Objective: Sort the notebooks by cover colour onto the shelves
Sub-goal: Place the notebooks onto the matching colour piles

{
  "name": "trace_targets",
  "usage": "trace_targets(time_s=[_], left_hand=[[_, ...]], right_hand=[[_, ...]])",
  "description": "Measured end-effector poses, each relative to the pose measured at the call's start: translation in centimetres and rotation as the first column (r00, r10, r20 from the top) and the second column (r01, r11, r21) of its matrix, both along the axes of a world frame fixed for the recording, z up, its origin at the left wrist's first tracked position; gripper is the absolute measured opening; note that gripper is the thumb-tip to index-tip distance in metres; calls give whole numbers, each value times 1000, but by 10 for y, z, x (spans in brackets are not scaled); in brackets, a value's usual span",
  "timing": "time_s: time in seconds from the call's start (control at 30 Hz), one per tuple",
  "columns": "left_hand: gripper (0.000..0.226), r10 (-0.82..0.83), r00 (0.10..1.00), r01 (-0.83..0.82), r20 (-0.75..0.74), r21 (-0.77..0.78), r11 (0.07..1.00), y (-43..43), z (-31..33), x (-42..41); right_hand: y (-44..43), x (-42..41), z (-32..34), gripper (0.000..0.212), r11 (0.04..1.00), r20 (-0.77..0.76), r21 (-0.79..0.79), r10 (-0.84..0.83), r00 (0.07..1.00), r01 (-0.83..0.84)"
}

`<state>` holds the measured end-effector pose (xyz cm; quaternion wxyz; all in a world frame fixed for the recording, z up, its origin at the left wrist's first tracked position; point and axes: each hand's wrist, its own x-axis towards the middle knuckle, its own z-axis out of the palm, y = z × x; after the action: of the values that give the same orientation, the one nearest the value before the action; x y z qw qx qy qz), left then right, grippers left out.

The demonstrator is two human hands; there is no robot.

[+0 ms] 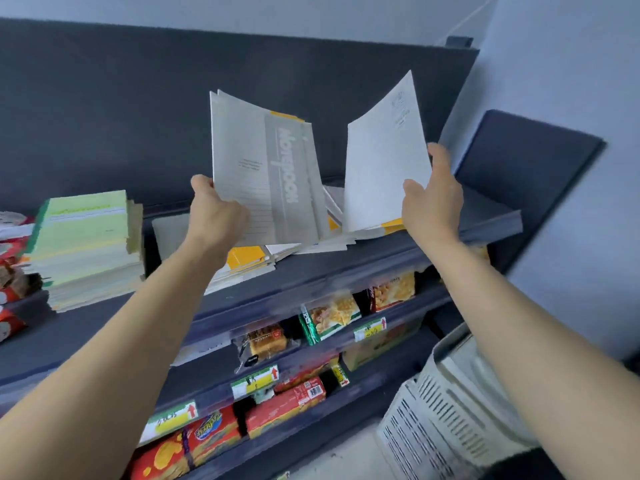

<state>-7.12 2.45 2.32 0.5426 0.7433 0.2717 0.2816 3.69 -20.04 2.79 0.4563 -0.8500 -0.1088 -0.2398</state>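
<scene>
Currently, grey notebooks [266, 168] are pinched in the left grip [218, 209] and one white notebook [381, 161] is clasped by the right grip [433, 199], long axes upright. Both are held just above the mixed pile [247, 258] at the right end of the top shelf [491, 225]; the green stack [86, 237] lies nearer the left grip.

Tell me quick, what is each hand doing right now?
Left hand: grips a bunch of grey notebooks, held upright.
Right hand: grips one white notebook by its lower right edge.
</scene>
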Motion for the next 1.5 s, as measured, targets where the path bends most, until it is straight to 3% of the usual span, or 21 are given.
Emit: trace_targets(time_s=[0.27, 0.43, 0.67, 1.1, 1.5], left_hand=[[29, -387, 922, 387, -13, 22, 922, -109, -2, 9], [29, -620, 785, 620, 2, 35, 784, -209, -2, 5], [29, -789, 613, 790, -47, 59, 610, -361, -1, -20], [30, -918, 394, 914, -54, -78, 397, -610, -14, -98], [34, -946, 301, 928, -122, -192, 320, -681, -29, -89]], right_hand=[[-125, -88, 1, 53, 930, -5, -40, -365, 931, 365], [-218, -150, 2, 52, 800, -17, -42, -599, 800, 598], [-341, -242, 6, 50, 612, -24, -54, -790, 612, 789], [-564, -364, 17, 48, 395, 56, -59, -916, 398, 917], [-628, -373, 3, 49, 361, 15, -88, -932, 363, 929]])
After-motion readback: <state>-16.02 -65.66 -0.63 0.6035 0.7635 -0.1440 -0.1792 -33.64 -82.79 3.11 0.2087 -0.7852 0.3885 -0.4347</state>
